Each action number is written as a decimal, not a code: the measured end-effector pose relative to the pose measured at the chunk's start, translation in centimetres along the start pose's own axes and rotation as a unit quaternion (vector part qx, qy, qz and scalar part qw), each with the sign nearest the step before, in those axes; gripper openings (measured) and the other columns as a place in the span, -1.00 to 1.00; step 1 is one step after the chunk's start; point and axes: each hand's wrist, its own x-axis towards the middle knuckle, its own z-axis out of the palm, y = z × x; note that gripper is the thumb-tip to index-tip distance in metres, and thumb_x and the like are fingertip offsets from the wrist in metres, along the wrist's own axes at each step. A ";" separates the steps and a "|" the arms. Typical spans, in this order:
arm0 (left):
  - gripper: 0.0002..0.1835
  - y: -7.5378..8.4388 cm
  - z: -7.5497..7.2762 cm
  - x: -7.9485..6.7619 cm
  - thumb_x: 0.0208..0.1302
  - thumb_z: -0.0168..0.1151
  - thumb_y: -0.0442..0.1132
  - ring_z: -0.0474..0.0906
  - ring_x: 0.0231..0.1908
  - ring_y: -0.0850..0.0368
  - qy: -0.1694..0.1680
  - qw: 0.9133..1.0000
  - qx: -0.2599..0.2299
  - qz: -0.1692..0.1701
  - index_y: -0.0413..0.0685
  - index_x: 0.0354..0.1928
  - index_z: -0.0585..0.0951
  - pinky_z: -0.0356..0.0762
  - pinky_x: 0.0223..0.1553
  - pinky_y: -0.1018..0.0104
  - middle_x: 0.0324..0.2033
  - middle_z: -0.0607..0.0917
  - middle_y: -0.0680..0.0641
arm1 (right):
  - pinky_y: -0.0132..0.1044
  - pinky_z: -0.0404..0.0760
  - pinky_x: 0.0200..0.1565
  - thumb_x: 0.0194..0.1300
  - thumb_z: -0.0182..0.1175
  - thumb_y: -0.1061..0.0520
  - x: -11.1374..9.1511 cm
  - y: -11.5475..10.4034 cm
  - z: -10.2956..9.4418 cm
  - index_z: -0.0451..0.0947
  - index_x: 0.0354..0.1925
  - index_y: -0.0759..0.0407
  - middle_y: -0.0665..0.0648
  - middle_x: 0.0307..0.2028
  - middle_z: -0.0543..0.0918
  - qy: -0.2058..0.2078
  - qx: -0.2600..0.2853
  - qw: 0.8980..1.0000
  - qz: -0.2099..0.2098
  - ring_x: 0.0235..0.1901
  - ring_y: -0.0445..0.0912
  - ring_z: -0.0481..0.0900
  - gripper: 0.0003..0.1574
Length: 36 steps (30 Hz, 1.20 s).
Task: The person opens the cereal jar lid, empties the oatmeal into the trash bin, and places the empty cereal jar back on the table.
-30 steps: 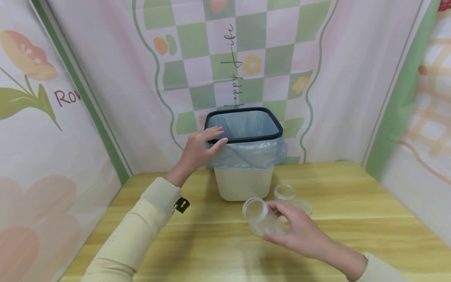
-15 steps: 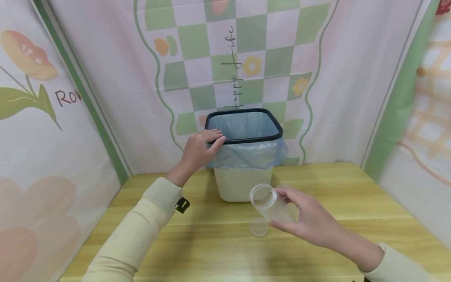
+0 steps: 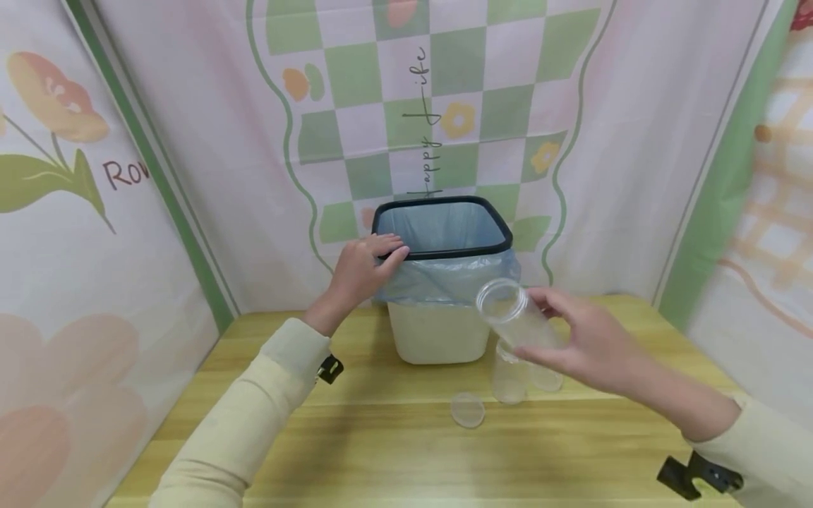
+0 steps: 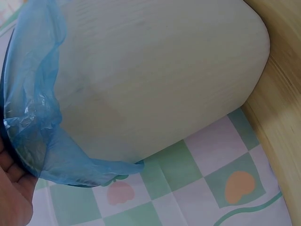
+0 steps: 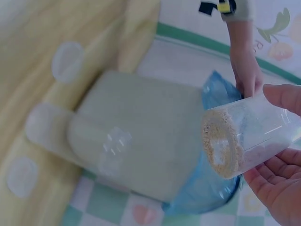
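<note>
My right hand grips a clear plastic jar, lidless and tilted with its mouth toward the upper left. In the right wrist view, tan crumbs cling around the base of this jar. My left hand holds the black rim of a cream trash can at its near left corner; the left wrist view shows only part of its fingers. A blue bag lines the can and hangs over the rim. Below the held jar, a second clear jar stands on the table.
One clear round lid lies on the wooden table in front of the can. Another clear lid lies right of the standing jar. A printed curtain rises close behind the can.
My right hand has lifted the jar up and to the right, bringing the lid and the standing jar beneath it into view. My left hand has stayed on the can's rim.
</note>
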 end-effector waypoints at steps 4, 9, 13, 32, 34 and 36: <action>-0.71 0.0 0.0 0.0 0.34 0.26 -0.16 0.63 0.01 0.02 0.004 1.000 0.002 0.003 -0.23 -0.06 0.72 0.41 0.20 0.17 -0.11 0.73 -0.15 | -0.35 0.55 -0.14 -0.12 0.58 0.18 1.6 0.7 -1.4 0.52 0.03 0.29 0.02 -0.17 0.67 0.011 -0.014 1.000 0.001 -0.23 -0.16 0.55 -0.28; -0.72 0.0 0.1 -0.1 0.34 0.24 -0.17 0.63 0.00 0.00 0.010 1.000 0.005 0.009 -0.24 -0.07 0.72 0.42 0.20 0.17 -0.12 0.73 -0.16 | -0.49 0.52 -0.20 -0.14 0.58 0.21 3.5 1.7 -2.7 0.52 -0.01 0.37 0.14 -0.18 0.66 0.031 -0.039 0.999 -0.004 -0.24 -0.05 0.59 -0.29; -0.73 0.0 0.1 -0.1 0.34 0.25 -0.19 0.63 0.00 0.00 0.014 1.000 0.003 0.012 -0.24 -0.07 0.72 0.41 0.20 0.18 -0.13 0.73 -0.17 | -0.47 0.51 -0.23 -0.13 0.58 0.20 4.8 2.3 -3.4 0.51 -0.01 0.38 0.20 -0.19 0.65 0.039 -0.059 0.997 0.006 -0.24 0.04 0.61 -0.29; -0.73 -0.1 0.3 -0.1 0.33 0.25 -0.20 0.63 0.01 -0.01 0.017 1.000 0.003 0.021 -0.23 -0.06 0.71 0.42 0.20 0.15 -0.11 0.72 -0.18 | 0.16 0.49 -0.03 0.03 0.49 0.15 11.5 3.6 -6.0 0.43 0.12 0.50 0.46 -0.06 0.57 0.001 -0.119 0.992 0.040 -0.05 0.27 0.52 -0.22; -0.73 -0.1 0.3 0.0 0.34 0.25 -0.20 0.63 0.01 -0.01 0.016 1.000 0.002 0.021 -0.24 -0.06 0.71 0.42 0.20 0.16 -0.11 0.72 -0.18 | 0.17 0.47 -0.01 0.04 0.48 0.15 12.1 3.7 -6.1 0.41 0.14 0.51 0.46 -0.05 0.56 -0.005 -0.129 0.991 0.041 -0.04 0.28 0.51 -0.21; -0.73 -0.1 0.3 -0.1 0.34 0.25 -0.20 0.62 0.02 -0.01 0.016 1.000 0.000 0.019 -0.24 -0.06 0.71 0.41 0.21 0.16 -0.11 0.72 -0.18 | 0.17 0.45 0.03 0.04 0.48 0.14 12.7 3.7 -6.1 0.39 0.17 0.52 0.47 -0.02 0.54 -0.013 -0.137 0.989 0.045 -0.01 0.29 0.49 -0.18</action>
